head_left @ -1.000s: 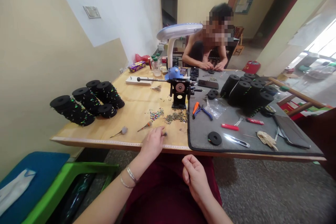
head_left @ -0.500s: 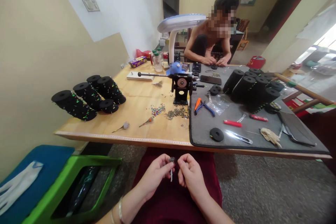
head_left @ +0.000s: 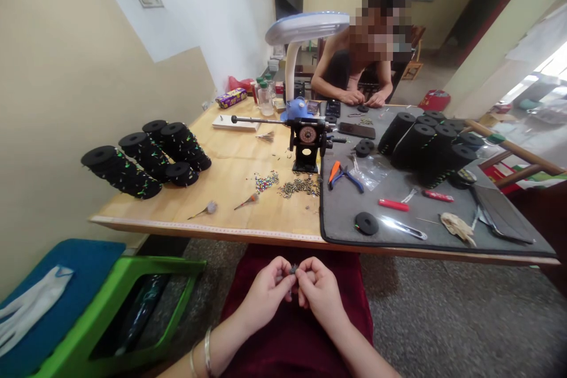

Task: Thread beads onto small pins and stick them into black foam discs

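Note:
Above my lap, my left hand (head_left: 271, 284) is closed, its thumb and fingers pinching a small dark bundle (head_left: 293, 270) whose kind I cannot make out. My right hand (head_left: 319, 284) is closed in a pinch against the bundle's right side, and whatever lies between its fingertips is hidden. Both sets of fingertips meet there and cover most of the bundle. Ahead of my hands is the table's front edge, with two thin tufted pieces, a grey one (head_left: 209, 208) and an orange-banded one (head_left: 248, 201), on the wood.
Several stacks of black foam spools (head_left: 119, 171) stand at left, more spools (head_left: 425, 142) at right. A winding device (head_left: 306, 144) stands below a lamp (head_left: 305, 26). Pliers (head_left: 345, 180), a red-handled tool (head_left: 393, 205) and a grey mat (head_left: 425, 201) lie at right. A co-worker (head_left: 349, 77) sits opposite.
My right hand has moved left, its fingertips now meeting the small dark bundle in my left hand. The bundle's pale tail, hanging visibly before, is now mostly hidden. The view has shifted slightly.

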Demonstrator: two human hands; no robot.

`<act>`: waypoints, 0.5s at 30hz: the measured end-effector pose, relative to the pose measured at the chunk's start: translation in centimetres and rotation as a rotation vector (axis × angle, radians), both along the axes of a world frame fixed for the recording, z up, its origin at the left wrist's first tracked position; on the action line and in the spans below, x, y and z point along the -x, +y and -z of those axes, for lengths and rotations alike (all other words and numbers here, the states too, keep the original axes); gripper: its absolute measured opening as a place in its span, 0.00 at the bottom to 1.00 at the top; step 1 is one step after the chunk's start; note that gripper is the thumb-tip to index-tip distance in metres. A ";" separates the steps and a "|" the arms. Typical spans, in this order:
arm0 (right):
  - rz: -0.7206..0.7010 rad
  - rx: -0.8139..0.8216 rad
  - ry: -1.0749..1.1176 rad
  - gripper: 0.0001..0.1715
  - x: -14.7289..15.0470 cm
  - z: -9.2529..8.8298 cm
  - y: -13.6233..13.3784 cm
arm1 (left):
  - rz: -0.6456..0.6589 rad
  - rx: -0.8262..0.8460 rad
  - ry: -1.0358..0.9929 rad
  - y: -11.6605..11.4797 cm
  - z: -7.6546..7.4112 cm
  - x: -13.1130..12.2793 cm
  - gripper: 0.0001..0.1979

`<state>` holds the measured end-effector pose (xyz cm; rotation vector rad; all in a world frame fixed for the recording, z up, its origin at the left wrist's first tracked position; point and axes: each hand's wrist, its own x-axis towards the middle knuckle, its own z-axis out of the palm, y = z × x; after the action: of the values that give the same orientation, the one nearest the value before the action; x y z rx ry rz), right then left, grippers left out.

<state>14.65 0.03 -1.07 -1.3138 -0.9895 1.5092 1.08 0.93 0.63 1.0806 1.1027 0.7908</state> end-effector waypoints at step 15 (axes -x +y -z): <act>0.022 0.010 0.025 0.20 0.2 -0.4 0.0 | -0.046 0.096 -0.147 -0.2 0.0 -0.2 0.13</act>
<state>14.47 0.03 -0.63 -1.3057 -0.9504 1.5122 1.24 0.75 0.62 0.9050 1.0327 0.8318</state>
